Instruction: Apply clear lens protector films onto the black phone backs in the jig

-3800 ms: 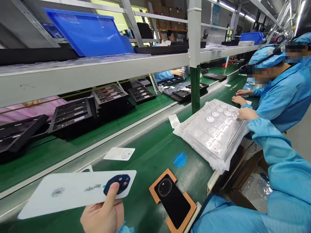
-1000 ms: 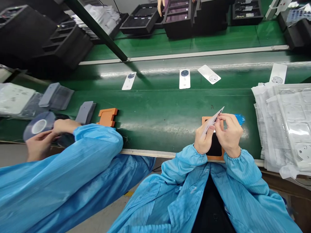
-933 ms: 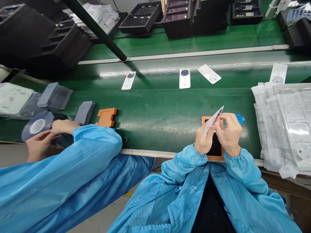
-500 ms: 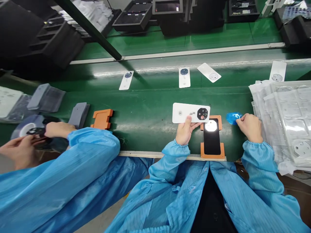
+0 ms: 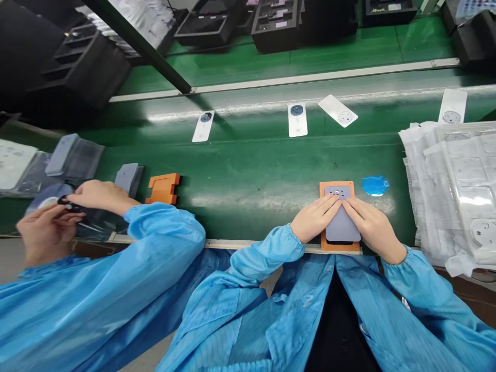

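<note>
A grey phone-sized panel (image 5: 342, 225) with camera holes at its top lies flat on the orange fixture (image 5: 336, 184) by the bench edge. My left hand (image 5: 315, 218) touches the panel from the left, its fingers stretched out and its fingertips near the holes. From the right, my right hand (image 5: 374, 226) lies on it the same way, fingertips meeting those of my left. A dark edge shows under the panel's lower end. Just beyond my right hand, a piece of blue film (image 5: 375, 186) rests on the green surface.
White phone covers (image 5: 297, 126) lie along the back. Stacked clear trays (image 5: 470, 201) stand at the right. On the left are another orange fixture (image 5: 163, 188), grey panels (image 5: 127, 177) and a co-worker's hands (image 5: 98, 196) holding a small dark part.
The white cover is no longer visible in my left hand, and a grey panel now covers the black piece in the fixture. My right hand has let go of the blue film and moved left.
</note>
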A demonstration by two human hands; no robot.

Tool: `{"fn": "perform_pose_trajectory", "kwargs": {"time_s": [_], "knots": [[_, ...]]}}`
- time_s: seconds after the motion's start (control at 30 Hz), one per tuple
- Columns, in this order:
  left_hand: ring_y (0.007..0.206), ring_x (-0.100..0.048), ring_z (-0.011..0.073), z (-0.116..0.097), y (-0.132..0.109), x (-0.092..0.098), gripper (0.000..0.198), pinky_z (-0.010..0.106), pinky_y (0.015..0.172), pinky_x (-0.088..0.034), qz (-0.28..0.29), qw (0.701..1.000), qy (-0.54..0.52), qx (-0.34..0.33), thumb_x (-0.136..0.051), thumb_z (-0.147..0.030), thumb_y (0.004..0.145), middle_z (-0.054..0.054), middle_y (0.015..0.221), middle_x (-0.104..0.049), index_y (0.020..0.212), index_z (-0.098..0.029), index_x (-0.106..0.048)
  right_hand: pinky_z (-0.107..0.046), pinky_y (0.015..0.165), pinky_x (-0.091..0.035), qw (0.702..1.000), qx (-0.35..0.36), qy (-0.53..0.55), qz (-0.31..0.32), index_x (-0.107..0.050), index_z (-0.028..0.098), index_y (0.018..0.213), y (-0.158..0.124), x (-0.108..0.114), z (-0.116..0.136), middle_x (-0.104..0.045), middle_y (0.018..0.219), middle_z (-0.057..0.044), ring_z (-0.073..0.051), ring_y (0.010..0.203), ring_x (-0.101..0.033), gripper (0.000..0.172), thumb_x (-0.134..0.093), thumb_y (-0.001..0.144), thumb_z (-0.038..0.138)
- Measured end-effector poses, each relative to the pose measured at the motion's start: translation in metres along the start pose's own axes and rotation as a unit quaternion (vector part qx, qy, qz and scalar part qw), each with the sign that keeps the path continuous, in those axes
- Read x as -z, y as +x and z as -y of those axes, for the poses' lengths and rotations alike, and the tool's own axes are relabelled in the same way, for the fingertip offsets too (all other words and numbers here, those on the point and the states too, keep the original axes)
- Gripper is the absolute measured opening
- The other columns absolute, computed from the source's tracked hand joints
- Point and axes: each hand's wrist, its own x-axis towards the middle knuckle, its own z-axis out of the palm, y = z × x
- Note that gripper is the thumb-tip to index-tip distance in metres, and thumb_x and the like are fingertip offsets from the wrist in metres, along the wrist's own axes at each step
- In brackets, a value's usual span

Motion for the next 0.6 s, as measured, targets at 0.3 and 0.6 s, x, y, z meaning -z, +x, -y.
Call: {"fn": "perform_pose_trajectory", "kwargs": {"time_s": [0.3, 0.6], "knots": [[0.15, -0.052, 0.0339, 0.009, 0.0, -0.016, 0.036, 0.048, 0.118, -0.055, 0.013, 0.996, -0.064, 0.06, -0.046, -0.011, 0.107, 0.025, 0.153, -0.059, 0.14, -0.009, -0.061, -0.051, 0.114, -0.056, 0.994, -0.022, 0.049, 0.1, -0.058, 0.008, 0.15, -0.004, -0.024, -0.018, -0.067, 0.145, -0.022, -0.034, 0.136, -0.064, 0.049, -0.045, 0.104, 0.009], [0.155, -0.045, 0.038, -0.007, -0.007, -0.003, 0.041, 0.057, 0.124, -0.047, 0.053, 0.996, -0.011, 0.07, -0.05, -0.012, 0.101, 0.027, 0.16, -0.05, 0.14, -0.01, -0.061, -0.056, 0.125, -0.041, 0.986, -0.013, 0.024, 0.162, -0.047, 0.001, 0.157, -0.013, -0.02, -0.008, -0.052, 0.16, -0.023, -0.036, 0.15, -0.05, 0.058, -0.041, 0.1, 0.008]]}}
